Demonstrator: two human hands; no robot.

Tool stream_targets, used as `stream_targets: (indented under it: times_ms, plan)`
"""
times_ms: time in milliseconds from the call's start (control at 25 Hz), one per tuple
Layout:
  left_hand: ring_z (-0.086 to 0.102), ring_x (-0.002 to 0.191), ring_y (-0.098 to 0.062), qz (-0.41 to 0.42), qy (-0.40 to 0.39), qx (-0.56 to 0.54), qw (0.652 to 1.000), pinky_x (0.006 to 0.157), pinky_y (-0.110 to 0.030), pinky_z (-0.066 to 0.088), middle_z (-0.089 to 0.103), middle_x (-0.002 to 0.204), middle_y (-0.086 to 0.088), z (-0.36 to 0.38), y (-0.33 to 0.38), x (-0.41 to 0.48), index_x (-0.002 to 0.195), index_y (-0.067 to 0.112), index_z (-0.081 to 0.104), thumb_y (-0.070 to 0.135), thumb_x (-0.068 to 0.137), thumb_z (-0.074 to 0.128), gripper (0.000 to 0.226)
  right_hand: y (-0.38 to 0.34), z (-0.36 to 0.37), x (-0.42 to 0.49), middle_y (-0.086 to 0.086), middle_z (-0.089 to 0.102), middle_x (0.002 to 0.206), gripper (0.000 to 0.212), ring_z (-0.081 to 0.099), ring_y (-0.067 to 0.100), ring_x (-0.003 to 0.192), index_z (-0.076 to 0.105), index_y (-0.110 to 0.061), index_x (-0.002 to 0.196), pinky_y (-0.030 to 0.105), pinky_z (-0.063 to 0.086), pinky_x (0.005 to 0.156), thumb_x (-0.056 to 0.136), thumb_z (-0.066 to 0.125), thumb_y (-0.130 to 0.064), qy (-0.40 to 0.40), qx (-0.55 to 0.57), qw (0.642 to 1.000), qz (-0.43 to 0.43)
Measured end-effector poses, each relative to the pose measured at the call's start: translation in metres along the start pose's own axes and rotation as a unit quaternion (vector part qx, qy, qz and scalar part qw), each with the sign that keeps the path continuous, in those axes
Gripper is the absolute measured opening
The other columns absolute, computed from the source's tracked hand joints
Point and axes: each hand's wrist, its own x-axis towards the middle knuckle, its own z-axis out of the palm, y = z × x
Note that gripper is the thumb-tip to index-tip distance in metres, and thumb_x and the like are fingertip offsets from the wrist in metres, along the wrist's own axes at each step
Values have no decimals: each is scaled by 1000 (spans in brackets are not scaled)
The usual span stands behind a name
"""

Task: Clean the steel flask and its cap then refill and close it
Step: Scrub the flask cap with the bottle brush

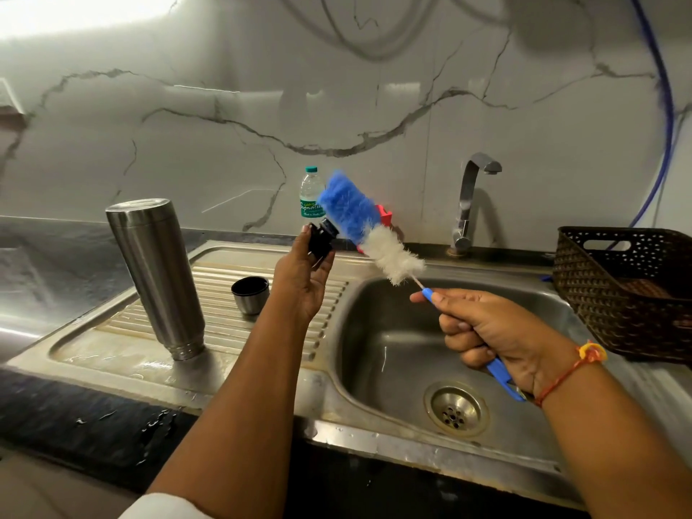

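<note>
One flask [157, 271] drains upside down; left hand [303, 282] grips its stopper [320, 244] up for the brush [355, 219] gripped in the right hand [490, 331].

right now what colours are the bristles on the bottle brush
Blue at the tip and white nearer the handle on the bottle brush, shown in the head view.
</note>
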Motion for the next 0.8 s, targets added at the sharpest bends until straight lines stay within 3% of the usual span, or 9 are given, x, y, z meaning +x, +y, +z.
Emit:
stream_targets:
  times_ms: [160,280,360,440,600,800]
  plan:
    - [69,103,-27,26,32,-21,999,76,-29,62,65,124,-23,-5,-1,5,111,1,60,16,95,70,24,3,9,2,-3,37,59,24,25,7,47,70,-19,115,19,20,38,101,51,-26,51,-64,996,-39]
    - [72,101,-27,29,20,-12,999,76,-30,62,66,121,-22,-5,-2,5,124,-4,57,14,93,72,38,10,23,5,-3,42,60,23,30,6,45,69,-25,115,21,23,41,101,51,-27,88,-197,972,-94]
    - [75,95,-26,22,0,16,1000,76,-30,62,69,115,-22,-2,-8,1,128,-7,55,14,94,71,44,13,28,8,-10,47,61,26,40,3,44,67,-25,121,15,30,43,101,52,-26,102,-271,948,-129]
    - [77,91,-26,14,-10,29,999,74,-30,62,71,112,-22,3,-12,-4,125,-6,56,15,94,71,40,13,30,12,-16,50,65,31,50,-2,54,64,-21,128,10,35,50,101,52,-25,120,-313,932,-139]
    - [77,92,-28,36,9,-44,998,72,-31,62,69,121,-24,0,-4,1,121,-2,58,16,94,72,35,14,32,11,-15,50,60,30,50,-11,46,65,-20,128,8,35,43,101,52,-25,121,-311,933,-137]
    - [77,92,-26,15,-45,29,998,75,-31,62,67,119,-25,10,-15,-10,125,-3,55,17,95,70,38,16,29,14,-15,49,60,31,44,0,49,63,-23,130,11,30,45,102,51,-27,140,-307,933,-129]
